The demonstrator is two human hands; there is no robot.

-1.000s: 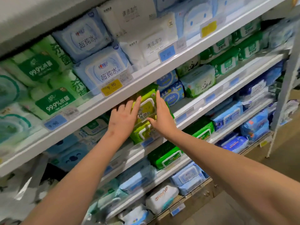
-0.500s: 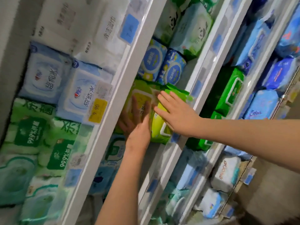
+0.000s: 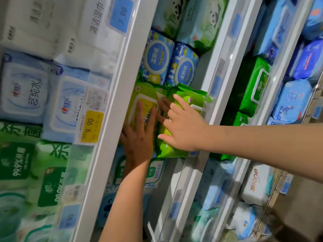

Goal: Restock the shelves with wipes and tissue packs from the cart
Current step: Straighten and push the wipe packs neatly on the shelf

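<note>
Wipes packs (image 3: 190,95): sitting on shelf (image 3: 215,95), blue packs (image 3: 157,62) crowding beside.
Left hand (image 3: 138,142): fingers released, pressing flat.
Right hand (image 3: 185,126): fingers released, pressing flat.

White tiered shelving (image 3: 104,154); brown floor (image 3: 304,217) at lower right.

Yellow price tag (image 3: 92,126): reads 9.90; left of centre, tilted with the view.
Barcode label (image 3: 97,100): white, fine print unreadable; directly above the yellow tag, edges touching.
Blue price tag (image 3: 121,16): reads 7.90; top of view, well apart from the yellow one.
Second blue tag (image 3: 70,217): lower left, digits blurred.
Small blue tag (image 3: 215,84): behind a clear plastic strip (image 3: 208,104), right of centre; print too blurred to read.
Floor (image 3: 300,220): brown, lower right corner, blurred.
</note>
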